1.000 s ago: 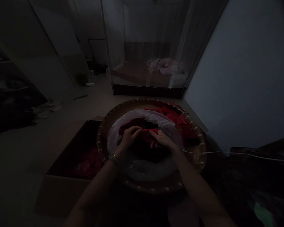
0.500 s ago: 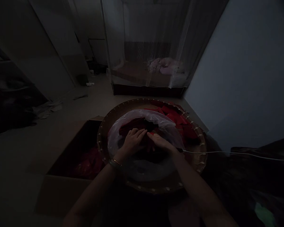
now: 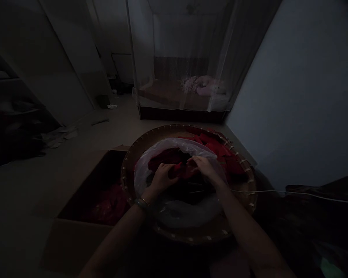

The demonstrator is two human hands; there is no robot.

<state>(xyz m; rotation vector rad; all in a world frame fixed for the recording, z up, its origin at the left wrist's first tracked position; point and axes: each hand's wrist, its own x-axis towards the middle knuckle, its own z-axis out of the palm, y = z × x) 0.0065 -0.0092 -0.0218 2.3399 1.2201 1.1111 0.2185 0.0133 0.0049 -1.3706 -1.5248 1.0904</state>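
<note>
In the dim head view my left hand (image 3: pixel 164 177) is closed, thumb and fingers pinching a small red piece (image 3: pixel 180 170), paper or cloth, I cannot tell which. My right hand (image 3: pixel 204 168) is at the piece's right end, its fingers bent round it; the dark blurs the exact contact. Both hands are over a whitish plastic bag (image 3: pixel 188 216) whose mouth is spread wide. More dark red material (image 3: pixel 165 156) shows inside the bag. The bag sits in a large round woven bamboo tray (image 3: pixel 155 135), where flat red pieces (image 3: pixel 217 148) are piled at the far right.
A cardboard box (image 3: pixel 75 231) with red material (image 3: pixel 108 206) inside stands left of the tray. A thin white cable (image 3: pixel 278 191) runs from the tray to the right. Beyond are a netted bed (image 3: pixel 165 92) and a pale wall (image 3: pixel 301 92) on the right.
My hands came together over the red piece, then drew apart. The right hand has risen slightly with bent fingers, and more of the piece shows between the hands. The view has tilted slightly.
</note>
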